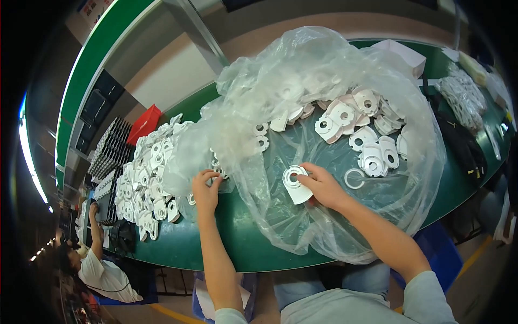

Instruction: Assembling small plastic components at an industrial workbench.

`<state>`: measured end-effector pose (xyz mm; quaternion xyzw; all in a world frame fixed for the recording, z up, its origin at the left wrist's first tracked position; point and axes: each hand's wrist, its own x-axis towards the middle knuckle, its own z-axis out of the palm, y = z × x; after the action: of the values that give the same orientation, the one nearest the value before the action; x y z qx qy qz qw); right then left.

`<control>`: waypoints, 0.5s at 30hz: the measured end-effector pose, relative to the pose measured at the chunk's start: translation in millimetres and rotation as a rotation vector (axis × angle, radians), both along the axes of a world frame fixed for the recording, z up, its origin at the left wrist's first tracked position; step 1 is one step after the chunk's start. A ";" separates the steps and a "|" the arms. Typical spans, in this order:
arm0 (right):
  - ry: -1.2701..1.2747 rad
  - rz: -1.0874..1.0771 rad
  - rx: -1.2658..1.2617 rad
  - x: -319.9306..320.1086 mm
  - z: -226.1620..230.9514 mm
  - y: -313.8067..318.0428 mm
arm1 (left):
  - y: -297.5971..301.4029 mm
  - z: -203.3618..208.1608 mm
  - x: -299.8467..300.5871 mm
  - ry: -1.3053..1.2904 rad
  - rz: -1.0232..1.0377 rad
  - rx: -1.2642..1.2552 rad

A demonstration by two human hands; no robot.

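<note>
My right hand (322,187) is closed on a white plastic part (298,190) with a round, ringed opening at one end and a broad flat tab at the other. It holds the part above a clear plastic bag (264,210) spread over the green table. My left hand (206,190) is at the bag's left edge, its thumb and fingers bent together beside small white pieces under the film. What those fingers grip, if anything, is too small to make out. Farther back in the bag lies a heap of similar white parts (343,114). A loose white ring (354,179) rests right of my right hand.
A big pile of white parts (156,186) covers the left of the green table (248,254). Behind it are a red bin (144,124) and stacked trays (110,146). A white box (402,56) and bundled white cords (461,94) lie at the right. Another person (108,275) works far left.
</note>
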<state>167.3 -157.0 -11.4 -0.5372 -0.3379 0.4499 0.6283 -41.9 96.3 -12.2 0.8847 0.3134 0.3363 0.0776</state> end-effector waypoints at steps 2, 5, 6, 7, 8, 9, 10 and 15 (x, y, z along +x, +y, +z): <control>0.008 -0.008 0.015 -0.2 -0.4 1.2 | -2.7 1.1 -0.1 -0.157 -0.014 -0.150; 0.004 0.007 -0.014 -0.4 1.0 0.6 | -2.2 0.0 -2.7 -0.255 0.062 -0.261; 0.012 0.013 0.005 0.4 -1.0 1.1 | -2.3 1.1 -1.7 -0.265 0.085 -0.213; 0.020 0.019 0.025 0.6 -2.2 1.5 | -2.4 2.3 -1.2 -0.275 0.109 -0.166; 0.020 0.020 0.024 0.7 -1.1 0.9 | -1.5 1.9 -0.6 -0.275 0.109 -0.166; 0.016 0.041 0.017 1.0 1.3 -0.2 | -0.1 0.6 0.3 -0.264 0.114 -0.103; 0.011 0.063 0.011 1.2 2.7 -1.2 | 1.2 -0.8 1.0 -0.252 0.118 -0.040; -0.007 0.092 0.005 0.5 5.6 -0.5 | 16.8 -18.3 -0.2 -0.249 0.081 0.057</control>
<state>167.8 -157.5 -5.8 -0.5212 -0.3653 0.4756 0.6072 -42.1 113.1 -30.5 0.8245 0.3272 0.4552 0.0774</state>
